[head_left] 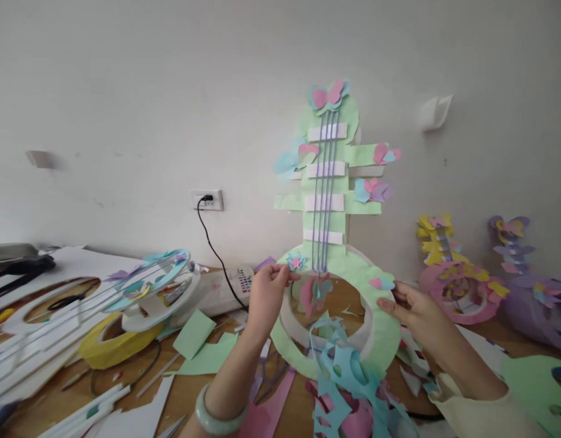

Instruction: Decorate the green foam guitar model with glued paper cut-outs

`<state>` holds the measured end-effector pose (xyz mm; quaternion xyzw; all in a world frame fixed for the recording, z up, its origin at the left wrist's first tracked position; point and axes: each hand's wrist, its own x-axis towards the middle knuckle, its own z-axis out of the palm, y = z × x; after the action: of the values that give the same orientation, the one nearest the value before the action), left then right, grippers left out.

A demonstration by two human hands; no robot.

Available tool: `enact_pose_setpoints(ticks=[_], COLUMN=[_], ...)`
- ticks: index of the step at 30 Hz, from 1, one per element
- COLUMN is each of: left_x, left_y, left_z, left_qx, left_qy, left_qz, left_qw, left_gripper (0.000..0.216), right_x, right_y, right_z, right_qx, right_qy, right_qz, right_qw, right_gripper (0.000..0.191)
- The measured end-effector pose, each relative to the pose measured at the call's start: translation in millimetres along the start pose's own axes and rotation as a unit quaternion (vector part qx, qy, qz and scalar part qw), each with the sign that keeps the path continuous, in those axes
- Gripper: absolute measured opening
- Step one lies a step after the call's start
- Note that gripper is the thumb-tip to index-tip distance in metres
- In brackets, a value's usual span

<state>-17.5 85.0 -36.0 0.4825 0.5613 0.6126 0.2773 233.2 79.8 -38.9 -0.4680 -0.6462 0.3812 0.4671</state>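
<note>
A light green paper guitar [325, 258] with a ring-shaped body stands upright against the wall. Purple strings [327, 182] run down its neck over white paper strips, and a pink and blue paper butterfly [328, 95] tops it. My left hand [269, 298], fingers pinched, is at the ring's upper left, with a small blue and pink paper flower [296, 261] at its fingertips. At the ring's right edge, my right hand [408, 304] grips the guitar beside a pink and blue paper piece [381, 283]. Cut blue paper [337, 371] covers the ring's lower part.
Smaller paper guitars, one yellow and pink [463, 289] and one purple [531, 298], stand at right. On the left lie a yellow ring [120, 344], a white paper instrument [43, 340] and green scraps [202, 340]. A black cable [216, 255] hangs from the wall socket [206, 200]. Scissor tips [173, 427] show in front.
</note>
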Motion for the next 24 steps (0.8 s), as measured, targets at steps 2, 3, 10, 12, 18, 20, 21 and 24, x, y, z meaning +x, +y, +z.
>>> enact_pose_setpoints(ticks=[2, 3, 10, 12, 18, 20, 21, 24], left_x=[-1, -1, -2, -2, -2, -1, 0, 2], left_y=[0, 1, 2, 1, 3, 5, 6, 5], left_z=[-1, -1, 2, 3, -6, -13, -17, -21], left_qx=[0.0, 0.0, 0.013, 0.02, 0.046, 0.058, 0.062, 0.057], left_qy=[0.004, 0.006, 0.02, 0.019, 0.009, 0.015, 0.021, 0.024], left_qz=[0.0, 0.0, 0.002, 0.005, 0.043, 0.062, 0.072, 0.09], left_qw=[1.0, 1.0, 1.0, 1.0, 0.998, 0.996, 0.995, 0.994], left_gripper=[0.022, 0.022, 0.017, 0.017, 0.02, 0.018, 0.017, 0.014], right_x=[0, 0, 2, 1, 2, 2, 3, 5], right_y=[3, 5, 14, 14, 7, 5, 5, 7], right_z=[-1, -1, -3, -3, -4, -4, -3, -1], right_qx=[0.005, 0.007, 0.011, 0.003, -0.002, -0.007, -0.009, -0.031], right_qy=[-0.004, -0.006, -0.021, -0.025, -0.01, -0.003, -0.001, -0.002], right_qz=[0.001, 0.0, -0.013, -0.013, 0.007, 0.009, 0.007, -0.005], right_qw=[1.0, 1.0, 1.0, 1.0, 1.0, 1.0, 1.0, 1.0], right_gripper=[0.039, 0.039, 0.038, 0.039, 0.041, 0.04, 0.039, 0.041])
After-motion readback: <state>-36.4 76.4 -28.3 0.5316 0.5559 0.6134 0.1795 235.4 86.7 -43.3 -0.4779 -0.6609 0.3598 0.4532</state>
